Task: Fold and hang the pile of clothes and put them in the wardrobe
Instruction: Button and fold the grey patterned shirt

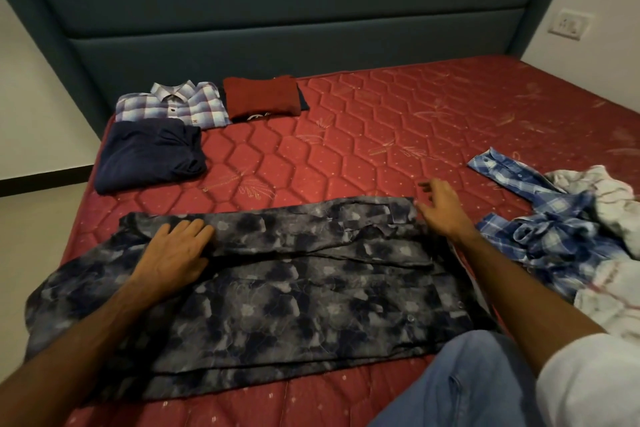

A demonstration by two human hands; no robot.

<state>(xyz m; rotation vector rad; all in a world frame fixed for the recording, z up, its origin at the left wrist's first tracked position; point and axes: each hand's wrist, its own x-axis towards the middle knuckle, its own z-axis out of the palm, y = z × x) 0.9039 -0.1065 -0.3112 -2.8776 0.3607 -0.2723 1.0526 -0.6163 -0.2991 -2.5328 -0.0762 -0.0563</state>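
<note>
Mattress (363,135), red quilted, serves as folding surface. Grey-blue mottled shirt (277,288) spread at near edge, mid-fold. Unfolded pile (571,229) of blue check and white garments waits at right. Three folded so far: navy top (149,152), plaid shirt (173,104), maroon tee (261,97). No wardrobe in view; hanging appears undone. Left hand (176,250) flat, pressing shirt. Right hand (440,208) loosely spread at shirt's far corner; grip unclear.

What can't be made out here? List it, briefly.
- Head view: the wardrobe is not in the picture.
- Red top: its print is folded under, unreadable.
- White cloth: cut off by the right edge.
- Patterned shirt: near corner hidden behind the knee; part lies under the left hand.
</note>
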